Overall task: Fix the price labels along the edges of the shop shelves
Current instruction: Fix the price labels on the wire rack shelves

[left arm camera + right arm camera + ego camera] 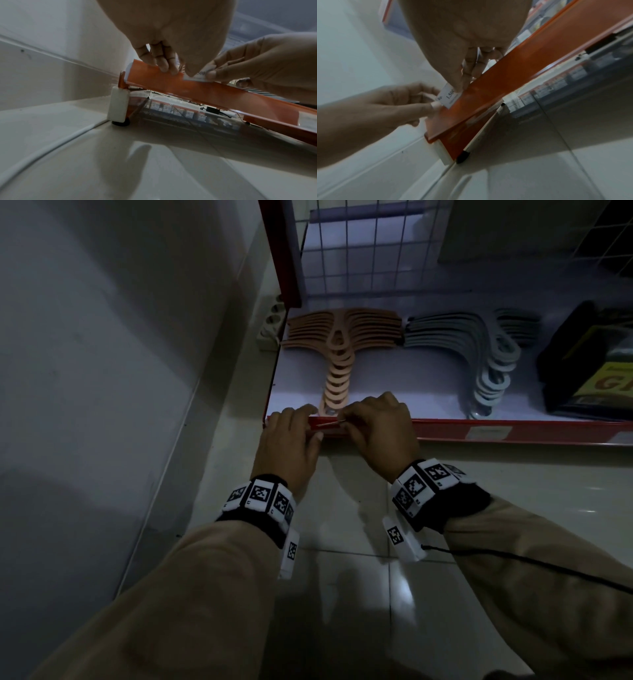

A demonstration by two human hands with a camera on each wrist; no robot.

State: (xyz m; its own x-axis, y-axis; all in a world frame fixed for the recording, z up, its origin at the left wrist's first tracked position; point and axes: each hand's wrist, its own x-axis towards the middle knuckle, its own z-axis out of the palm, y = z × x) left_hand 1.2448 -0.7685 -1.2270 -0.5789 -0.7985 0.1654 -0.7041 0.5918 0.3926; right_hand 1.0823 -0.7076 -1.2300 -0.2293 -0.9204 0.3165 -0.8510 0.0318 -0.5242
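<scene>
Label at the shelf's red edge

Your right hand (pixel 376 429) pinched the price label (pixel 448 96) (printed 1.500), just beside your left hand (pixel 291 446), whose fingers gripped the edge strip (pixel 214 93).

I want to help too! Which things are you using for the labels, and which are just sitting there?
For the job:
price label
red shelf edge
left hand
right hand

Just lying about:
tan hangers
grey hangers
black packet
</scene>
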